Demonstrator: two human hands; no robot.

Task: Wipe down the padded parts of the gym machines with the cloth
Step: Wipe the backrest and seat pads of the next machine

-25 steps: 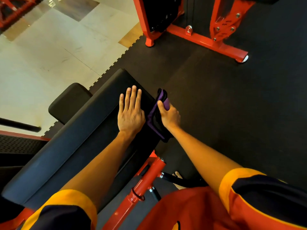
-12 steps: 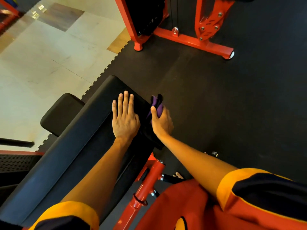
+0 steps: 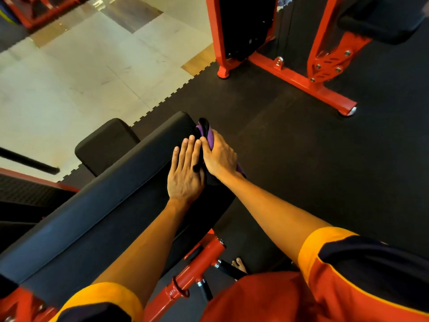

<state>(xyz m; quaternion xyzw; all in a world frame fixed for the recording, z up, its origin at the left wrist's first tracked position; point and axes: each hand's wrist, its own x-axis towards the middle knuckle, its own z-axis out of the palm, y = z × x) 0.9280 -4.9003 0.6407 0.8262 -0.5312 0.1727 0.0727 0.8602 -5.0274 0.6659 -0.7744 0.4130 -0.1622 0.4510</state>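
Over on the left, by the pale tiles (image 3: 69, 77), a small pad (image 3: 106, 145) sits with neither hand on it, and just to its right runs the long pad (image 3: 97, 212) of the bench, slanting up and away across the view. Now the left hand (image 3: 185, 175): it lies flat on that long pad near the far end, fingers straight and close together, holding nothing, and by the look of it bracing the body. Right against its fingertips comes the cloth (image 3: 205, 132), purple and black, bunched on the pad's right edge, one tuft poking out past the knuckles and another bit showing by the wrist. The right hand (image 3: 219, 156) has it, fingers curled over the wad and pressing it onto that edge, the two hands side by side and touching or nearly so. So the step in hand, I'd say, is wiping the far right side of this long pad. What next? The move seems to call for dragging the cloth along the edge or across the top, and the flat left hand sits right on the surface to be wiped, so it would have to lift or slide clear. Further right, across the dark rubber mat (image 3: 301, 170), a second machine (image 3: 301, 80) on its red frame waits, not yet reached.
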